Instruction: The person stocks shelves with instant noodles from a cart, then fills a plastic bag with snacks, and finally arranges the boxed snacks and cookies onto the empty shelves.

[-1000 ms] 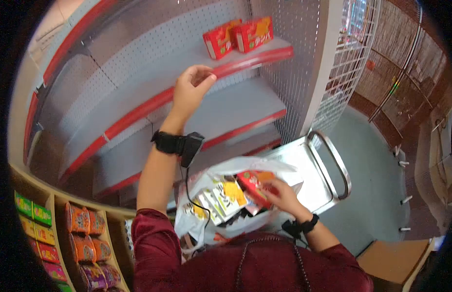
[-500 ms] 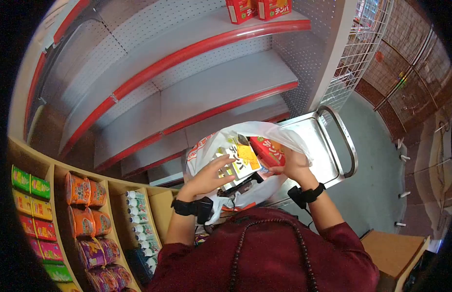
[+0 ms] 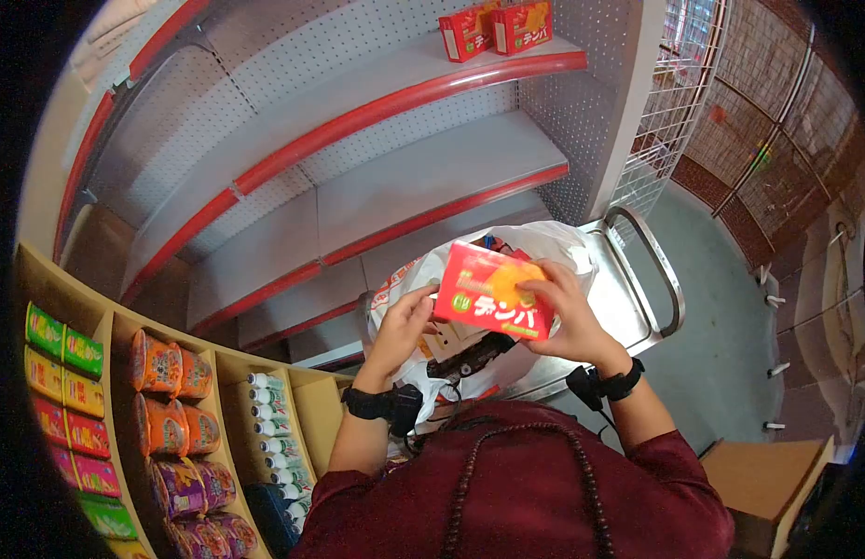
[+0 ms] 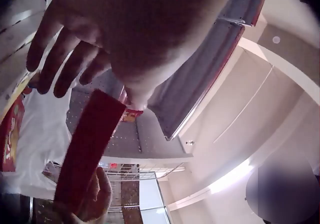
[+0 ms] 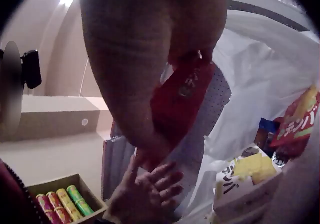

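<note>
My right hand (image 3: 574, 321) grips a red snack box (image 3: 496, 291) by its right end, with the thumb below and fingers over the top. The box is held tilted above a white plastic bag (image 3: 570, 244), its orange picture facing up. At the box's left end is my left hand (image 3: 400, 334), fingers spread and fairly straight, thumb close to the box's corner in the left wrist view. Inside the bag, the right wrist view shows a white-and-yellow snack box (image 5: 245, 179) and another red pack (image 5: 300, 121).
Two red boxes (image 3: 521, 28) stand on the upper grey shelf (image 3: 377, 84) with a red edge. The bag sits on a metal cart (image 3: 628, 289) with a curved handle (image 3: 661, 270). To the left, a wooden rack (image 3: 111, 373) holds cup noodles (image 3: 157, 361), bottles (image 3: 269, 410) and small colourful packs (image 3: 64, 382).
My left hand has come down from beside the upper shelf to the bag. With my right hand, I have lifted a red box out of the bag and toward the left hand.
</note>
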Demonstrator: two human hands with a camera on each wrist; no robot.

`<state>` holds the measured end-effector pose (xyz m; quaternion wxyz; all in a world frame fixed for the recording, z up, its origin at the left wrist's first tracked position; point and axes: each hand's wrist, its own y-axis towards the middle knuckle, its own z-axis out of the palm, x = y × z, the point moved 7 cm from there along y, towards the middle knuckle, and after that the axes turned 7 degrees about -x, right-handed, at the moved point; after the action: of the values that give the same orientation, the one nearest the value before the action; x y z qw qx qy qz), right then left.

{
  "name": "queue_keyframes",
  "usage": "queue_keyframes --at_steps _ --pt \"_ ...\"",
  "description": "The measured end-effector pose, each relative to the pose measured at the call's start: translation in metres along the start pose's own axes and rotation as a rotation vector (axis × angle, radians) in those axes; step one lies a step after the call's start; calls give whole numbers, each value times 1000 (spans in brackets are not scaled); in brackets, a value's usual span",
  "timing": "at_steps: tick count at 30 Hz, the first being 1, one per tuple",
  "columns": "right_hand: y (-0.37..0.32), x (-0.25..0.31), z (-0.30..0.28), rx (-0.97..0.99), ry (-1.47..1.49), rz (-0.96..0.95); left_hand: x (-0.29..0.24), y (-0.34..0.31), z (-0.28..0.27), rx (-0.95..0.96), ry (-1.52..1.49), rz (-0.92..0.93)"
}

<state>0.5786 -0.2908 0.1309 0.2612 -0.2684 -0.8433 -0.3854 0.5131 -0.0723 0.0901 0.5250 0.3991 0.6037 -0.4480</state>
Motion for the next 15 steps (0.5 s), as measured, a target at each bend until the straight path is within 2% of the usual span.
queue_keyframes --at_steps 1,3,5,7,8,9,11,12,15 --pt "0 3 0 -2 -1 0 -3 -2 2 -4 -80 -7" --pt "1 23 7 73 -112 -182 -13 -3 8 29 -62 33" --pt "-1 27 11 78 -111 -195 -17 -6 10 59 -44 71" --pt "2 24 3 -118 -40 -102 -21 -6 0 -45 -191 99" --pt "4 27 -5 -206 -60 -59 -17 -4 -4 -60 -254 39" --pt "2 25 -4 -208 -60 -68 -19 -7 -7 -63 -254 47" --pt "0 -12 13 -78 414 311 -35 -11 -8 -30 -127 127" --pt "0 -11 11 -117 268 191 -36 -11 -11 -6 -85 74" --pt "1 -5 5 -174 125 58 -57 2 -28 -37 -27 94"
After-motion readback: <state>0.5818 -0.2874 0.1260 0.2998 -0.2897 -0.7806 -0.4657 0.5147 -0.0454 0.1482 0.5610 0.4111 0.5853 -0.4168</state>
